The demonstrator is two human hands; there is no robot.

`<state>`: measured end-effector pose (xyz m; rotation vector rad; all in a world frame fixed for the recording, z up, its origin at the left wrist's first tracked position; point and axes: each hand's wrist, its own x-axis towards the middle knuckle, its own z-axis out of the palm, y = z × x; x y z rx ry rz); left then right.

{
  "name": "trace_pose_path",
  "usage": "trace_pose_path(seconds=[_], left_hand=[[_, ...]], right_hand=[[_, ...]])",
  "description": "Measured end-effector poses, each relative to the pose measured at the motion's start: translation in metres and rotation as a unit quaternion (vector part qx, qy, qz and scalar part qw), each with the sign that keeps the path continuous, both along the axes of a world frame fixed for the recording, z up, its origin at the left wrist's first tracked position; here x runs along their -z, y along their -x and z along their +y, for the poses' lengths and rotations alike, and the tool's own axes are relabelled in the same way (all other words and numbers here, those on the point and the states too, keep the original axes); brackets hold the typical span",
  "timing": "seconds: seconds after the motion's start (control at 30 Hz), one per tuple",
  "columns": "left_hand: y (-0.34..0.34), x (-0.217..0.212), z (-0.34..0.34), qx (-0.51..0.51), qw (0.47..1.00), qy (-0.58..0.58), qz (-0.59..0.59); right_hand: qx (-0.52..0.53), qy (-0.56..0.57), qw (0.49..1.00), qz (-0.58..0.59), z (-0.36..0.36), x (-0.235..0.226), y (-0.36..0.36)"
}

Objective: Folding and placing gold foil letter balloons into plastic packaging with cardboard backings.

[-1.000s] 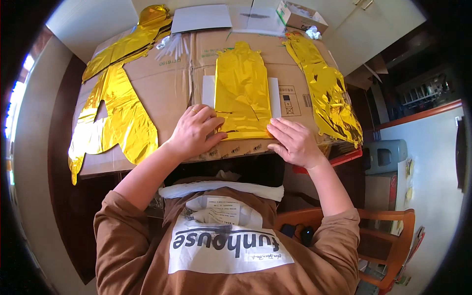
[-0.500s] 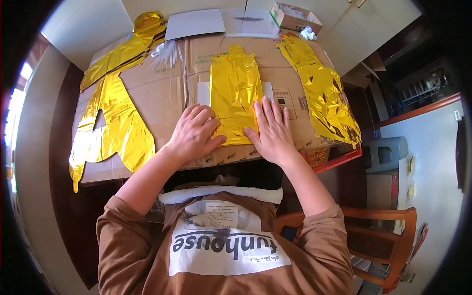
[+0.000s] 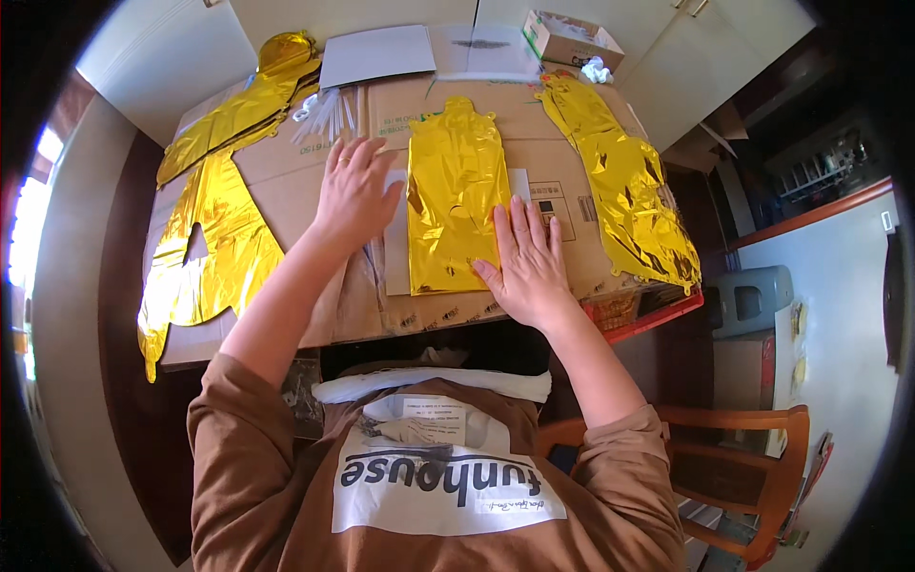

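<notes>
- Cardboard sheet (image 3: 543, 124): broad support beneath the other items listed here.
- Deflated gold foil balloon (image 3: 457, 200): lies flat at the middle of the cardboard, between the 2 hands; its long axis runs from near edge toward far edge, the narrow tabbed end farthest.
- White card (image 3: 518, 179): partly hidden under the balloon, showing beside it.
- Right hand (image 3: 527, 262): the nearer of the 2, fingers extended and laid on the balloon's right edge, clutching nothing.
- Left hand (image 3: 357, 191): just beside the balloon's left edge, fingers loosely bent, grasping nothing I can see; whether it touches the cardboard, I cannot tell.
</notes>
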<state>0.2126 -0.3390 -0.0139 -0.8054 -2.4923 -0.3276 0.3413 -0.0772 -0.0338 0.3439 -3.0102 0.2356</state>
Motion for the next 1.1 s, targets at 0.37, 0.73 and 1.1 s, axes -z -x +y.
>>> trace_pose_path(seconds=[0.37,0.73,1.1], left_hand=[[-0.085,0.031,0.066,0.062,0.989,0.025,-0.132],[-0.086,0.031,0.064,0.021,0.987,0.040,-0.152],[-0.082,0.027,0.055,-0.020,0.986,0.082,-0.141]], right_hand=[[0.014,-0.007,1.000,0.020,0.001,0.005,-0.003],[0.040,-0.009,0.999,-0.005,-0.001,0.001,-0.004],[0.053,0.001,0.998,-0.031,-0.004,-0.006,-0.005]])
